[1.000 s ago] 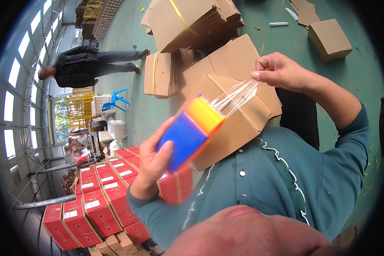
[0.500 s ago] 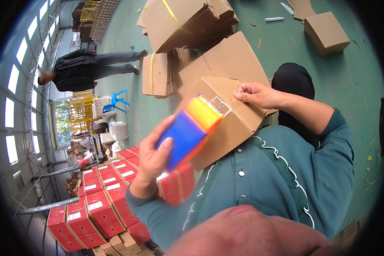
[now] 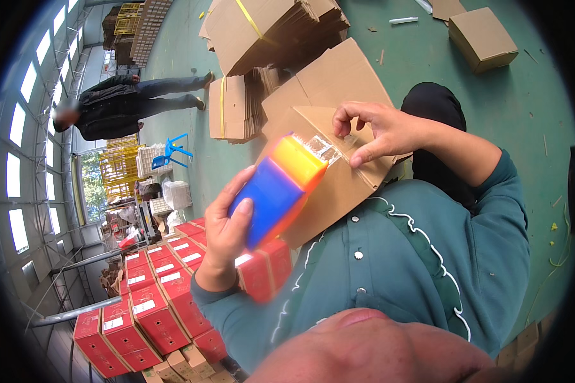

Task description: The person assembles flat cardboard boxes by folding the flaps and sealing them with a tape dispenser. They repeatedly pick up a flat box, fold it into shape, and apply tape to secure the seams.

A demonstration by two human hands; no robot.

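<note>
And here's the left hand (image 3: pixel 223 233), wrapped firmly around a tape dispenser (image 3: pixel 275 199), thumb pressed across its face, fingers behind. Lovely bold colours on this one: a deep blue body right at the grip, a bright yellow front section just ahead of the thumb, orange glowing along the side, and a pale toothed edge (image 3: pixel 311 147) at the far end, slightly blurred. It's tilted, nose up and to the right of the grip.

Over to the right hand (image 3: pixel 384 134), just beyond that toothed edge: thumb and forefinger stand apart in a loose curl, with nothing clearly pinched between them; contact with the shiny clear tape (image 3: pixel 327 150) just left of them is hard to tell. That strip lies on a brown carton (image 3: pixel 358 185) directly under both hands, its contents hidden.

Now the containers! Below and left of the dispenser grip, red boxes (image 3: pixel 163 303) stand stacked, white labels showing, tops closed, insides out of sight. Well off to the upper right of the right hand sits another closed carton (image 3: pixel 483 41). Up and left of that hand, flattened cartons (image 3: pixel 262 32) are bundled under a yellow strap.
</note>
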